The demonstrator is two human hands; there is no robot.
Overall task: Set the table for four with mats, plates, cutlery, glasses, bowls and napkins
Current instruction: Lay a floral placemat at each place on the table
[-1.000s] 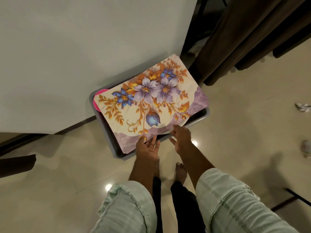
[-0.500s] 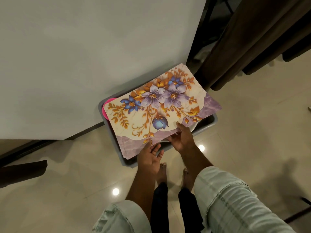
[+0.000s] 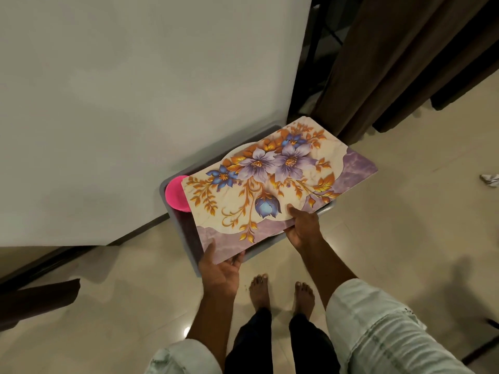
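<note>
A stack of floral place mats (image 3: 275,184), cream with purple and blue flowers and orange leaves, is lifted above a grey tub (image 3: 172,211) on the floor. My left hand (image 3: 220,265) grips the mats' near left corner, thumb on top and fingers underneath. At the near edge further right, my right hand (image 3: 303,228) holds them with its thumb on the printed side. A pink bowl (image 3: 176,194) shows in the tub's left end, and a white plate rim (image 3: 237,151) peeks out behind the mats. The rest of the tub's contents is hidden.
A white table top (image 3: 135,90) fills the upper left, its edge right beside the tub. Dark brown curtains (image 3: 391,63) hang at the upper right. My bare feet (image 3: 280,295) stand on the glossy beige floor just behind the tub. A dark chair part (image 3: 35,300) sits at left.
Both hands have taken hold of the mats' near edge and raised the stack off the tub toward me, uncovering more of the pink bowl and a plate rim.
</note>
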